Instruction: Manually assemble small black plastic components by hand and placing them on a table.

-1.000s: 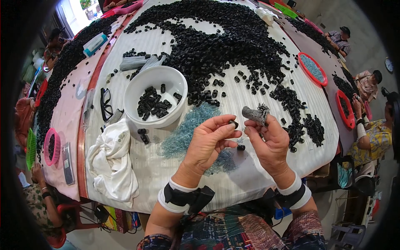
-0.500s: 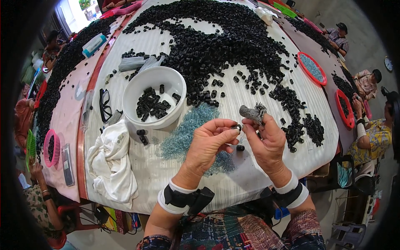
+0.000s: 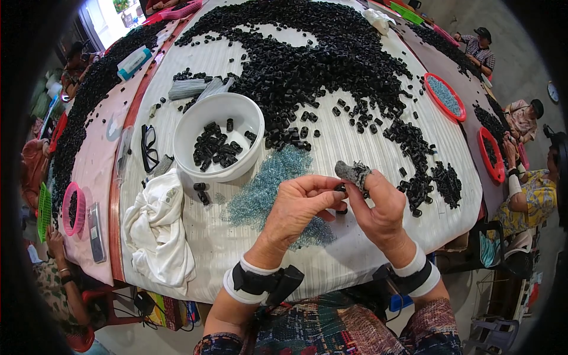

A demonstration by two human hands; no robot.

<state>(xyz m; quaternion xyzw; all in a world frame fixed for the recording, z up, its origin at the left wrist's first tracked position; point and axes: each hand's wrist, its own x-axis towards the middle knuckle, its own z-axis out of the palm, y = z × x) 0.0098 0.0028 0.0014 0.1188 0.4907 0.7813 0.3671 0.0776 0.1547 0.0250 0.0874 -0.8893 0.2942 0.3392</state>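
On a white table (image 3: 331, 266), with a huge heap of black bits (image 3: 319, 65) at the frame's top and just some in the white bowl (image 3: 225, 176) left of centre: probably lots left. Near the middle, pinching one black piece (image 3: 340, 187) tight with the left hand (image 3: 296, 207), touching the curled right hand (image 3: 381, 207); can't tell about anything in there.

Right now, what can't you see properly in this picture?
All in the head view:
- Small black piece in the left hand: fingertips cover most of it.
- Grey sleeve-like thing at the right hand: fingers overlap it, so worn or held, I can't tell.
- White bowl: black parts inside hide some of its bottom.
- Big black pile: top edge cuts it off.
- Clock: too small to read.
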